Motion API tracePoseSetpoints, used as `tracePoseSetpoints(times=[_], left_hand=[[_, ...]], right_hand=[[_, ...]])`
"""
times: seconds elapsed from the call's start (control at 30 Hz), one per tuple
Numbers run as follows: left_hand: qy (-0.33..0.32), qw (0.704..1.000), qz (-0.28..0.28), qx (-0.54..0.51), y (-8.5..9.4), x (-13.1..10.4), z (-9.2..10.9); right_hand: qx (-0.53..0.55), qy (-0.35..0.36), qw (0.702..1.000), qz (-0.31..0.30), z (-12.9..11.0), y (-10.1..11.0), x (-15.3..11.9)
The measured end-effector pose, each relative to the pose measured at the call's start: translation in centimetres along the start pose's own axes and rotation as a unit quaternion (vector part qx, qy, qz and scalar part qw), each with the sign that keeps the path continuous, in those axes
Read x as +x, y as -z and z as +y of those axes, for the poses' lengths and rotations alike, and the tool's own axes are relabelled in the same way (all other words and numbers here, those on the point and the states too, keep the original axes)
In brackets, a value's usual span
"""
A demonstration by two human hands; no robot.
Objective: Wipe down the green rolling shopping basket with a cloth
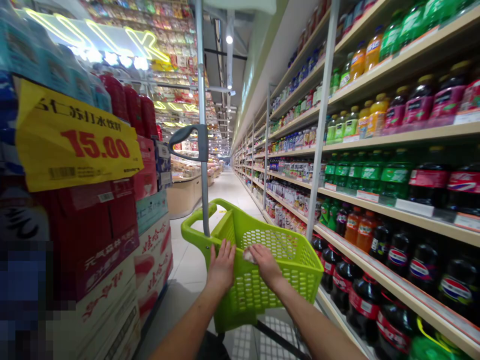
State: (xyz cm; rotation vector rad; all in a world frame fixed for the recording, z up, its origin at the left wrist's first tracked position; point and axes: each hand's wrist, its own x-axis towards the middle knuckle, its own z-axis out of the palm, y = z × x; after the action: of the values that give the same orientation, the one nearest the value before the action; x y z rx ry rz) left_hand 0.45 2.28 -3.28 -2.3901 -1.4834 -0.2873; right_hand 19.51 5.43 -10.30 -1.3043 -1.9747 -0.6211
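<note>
"So, where had the hands got to?"

"Both were at the green basket (243, 292) of the cart, up at its near rim. The left hand (222, 265) lay there with its fingers fairly straight and spread, braced on the plastic rather than closed round anything."

"And the right hand (265, 264)?"

"That one had a narrow grip, fingers bent over a crumpled whitish wad (249, 256) and pressing it to the rim, just beside the left. What the wad was made of, I couldn't tell."

"Which step did that look like?"

"Contact work, I'd have said: wad against plastic, the other hand steadying. Whether it was sliding, I couldn't tell."

"What did a next move call for?"

"To my mind, light pressure, the wad pinched so it didn't slip, and the left palm firm, since a cart could roll. The grey pole (204, 195) rose close by, past the left hand, so there was that to mind."

"Anything about them?"

"Shelved bottles (399, 172) to the right, stacked cartons (153, 250) to the left."
</note>
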Motion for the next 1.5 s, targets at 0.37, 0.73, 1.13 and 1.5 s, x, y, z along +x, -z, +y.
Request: tracePoseSetpoints(times=[0.37,0.73,1.13,1.5], left_hand=[[0.029,0.999,-0.008,-0.016,0.3,-0.7,1.3],[0.019,1.0,0.003,-0.009,-0.1,-0.7,1.7],[0.008,1.0,-0.019,0.01,0.6,-0.4,2.4],[-0.008,1.0,-0.011,-0.004,0.3,-0.4,3.1]], right_hand=[[-0.07,-0.081,0.99,0.087,3.9,1.6,-5.6],[-0.132,-0.19,0.963,0.138,12.5,6.5,-14.3],[-0.069,-0.205,0.968,0.132,9.5,5.5,-12.0],[0.015,-0.139,0.99,0.001,3.4,2.8,-5.3]])
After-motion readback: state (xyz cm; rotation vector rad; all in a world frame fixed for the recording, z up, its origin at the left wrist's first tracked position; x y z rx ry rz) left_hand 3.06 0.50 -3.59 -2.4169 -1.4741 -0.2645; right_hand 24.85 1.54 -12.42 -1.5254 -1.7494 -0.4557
